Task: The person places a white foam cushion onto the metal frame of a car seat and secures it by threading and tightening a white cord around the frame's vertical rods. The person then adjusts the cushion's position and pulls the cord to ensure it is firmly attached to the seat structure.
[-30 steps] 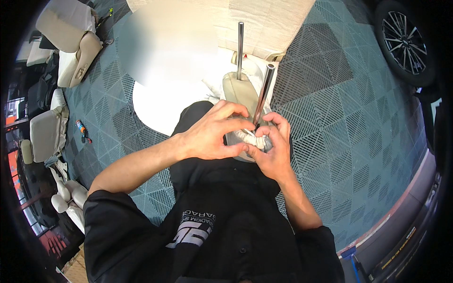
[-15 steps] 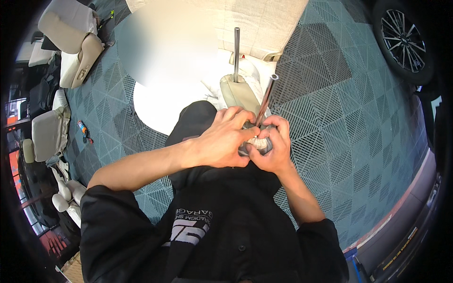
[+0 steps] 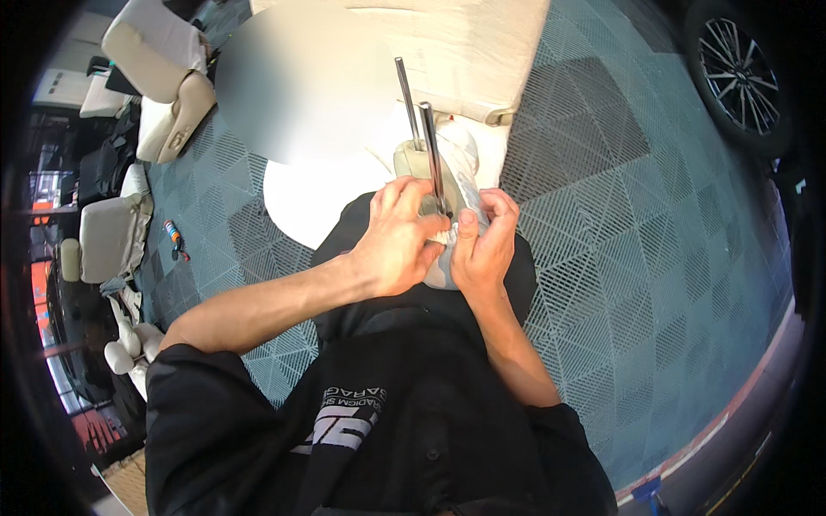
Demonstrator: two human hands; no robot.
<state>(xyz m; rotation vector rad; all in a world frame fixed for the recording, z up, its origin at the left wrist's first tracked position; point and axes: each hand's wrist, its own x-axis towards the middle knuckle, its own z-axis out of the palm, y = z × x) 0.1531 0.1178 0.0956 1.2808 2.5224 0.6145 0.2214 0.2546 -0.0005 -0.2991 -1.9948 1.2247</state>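
Note:
A car headrest (image 3: pixel 411 163) with a beige cover lies across my lap, its two metal posts (image 3: pixel 434 159) pointing up and away from me. Around the base of the nearer post, pale gathered cover fabric (image 3: pixel 442 235) shows. My left hand (image 3: pixel 397 232) is closed there, thumb and fingertips pinching the fabric edge. On the other side, my right hand (image 3: pixel 487 245) rests against the headrest's greyish near end, thumb raised and apart from the curled fingers. Part of the near end is hidden by my hands.
Beyond my knees stand a white round surface (image 3: pixel 292 202) and a large beige seat piece (image 3: pixel 473 52). Car seats (image 3: pixel 176 99) line the left. A colourful tool handle (image 3: pixel 173 234) lies on the tiled floor. A car wheel (image 3: pixel 738 73) is at far right.
The nearer post has swung left and more upright. My right hand has loosened, its thumb lifting off the fabric. The left hand has shifted slightly left, still at the post's base.

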